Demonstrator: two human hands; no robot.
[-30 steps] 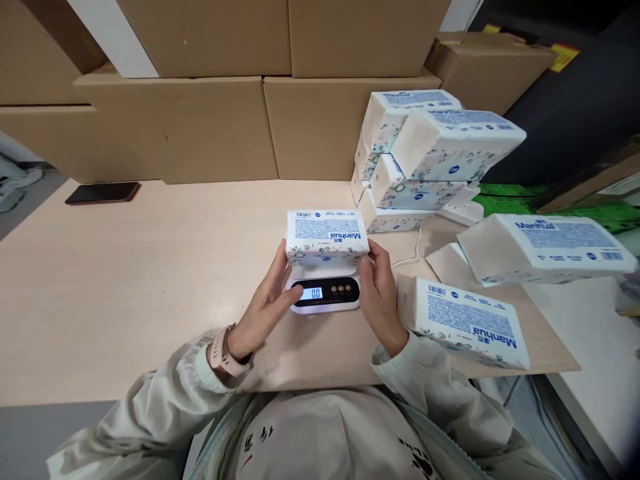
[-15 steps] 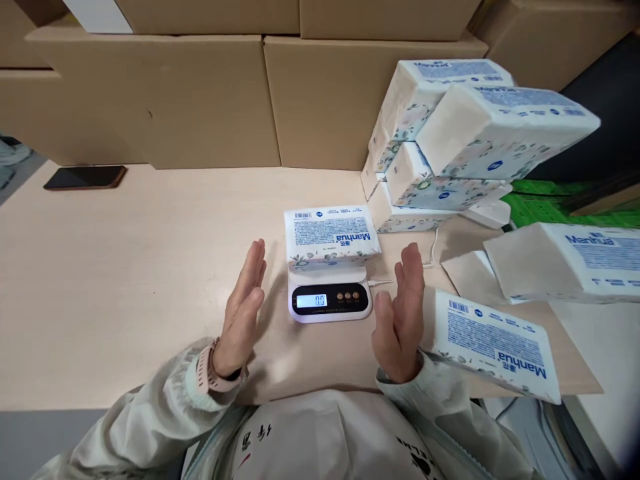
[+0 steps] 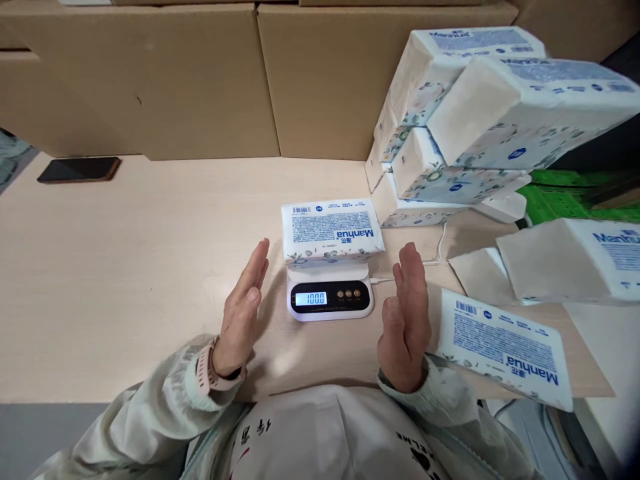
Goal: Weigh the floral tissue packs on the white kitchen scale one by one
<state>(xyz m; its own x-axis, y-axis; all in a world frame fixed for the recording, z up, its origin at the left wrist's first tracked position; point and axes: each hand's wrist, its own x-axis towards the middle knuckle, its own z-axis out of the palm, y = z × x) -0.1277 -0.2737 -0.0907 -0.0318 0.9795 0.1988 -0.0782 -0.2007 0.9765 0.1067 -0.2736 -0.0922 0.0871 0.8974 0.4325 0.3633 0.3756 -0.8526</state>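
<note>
A pack of tissues [image 3: 333, 229] printed "Manhua" lies on the white digital kitchen scale [image 3: 330, 315]. The scale's lit display [image 3: 311, 298] reads 100.0. To the left of the scale my left hand [image 3: 243, 310] is held up, fingers stretched, palm turned inward and holding nothing. On the other side my right hand [image 3: 406, 317] mirrors it, fingers straight and also free of anything. Neither hand touches the pack or the scale. Right of my right hand, another tissue pack [image 3: 505, 343] lies near the table's front edge.
Several tissue packs [image 3: 465, 160] are stacked at the back right, with another pack [image 3: 565, 257] at the right edge. Cardboard boxes [image 3: 200, 87] wall off the table's rear. A phone [image 3: 79, 170] rests at the back left. A white cable [image 3: 440, 243] runs right from the scale.
The scale's reading has gone from 0.0 to 100.0. My hands stay raised on either side, almost unmoved. The view has tilted slightly downward and closer.
</note>
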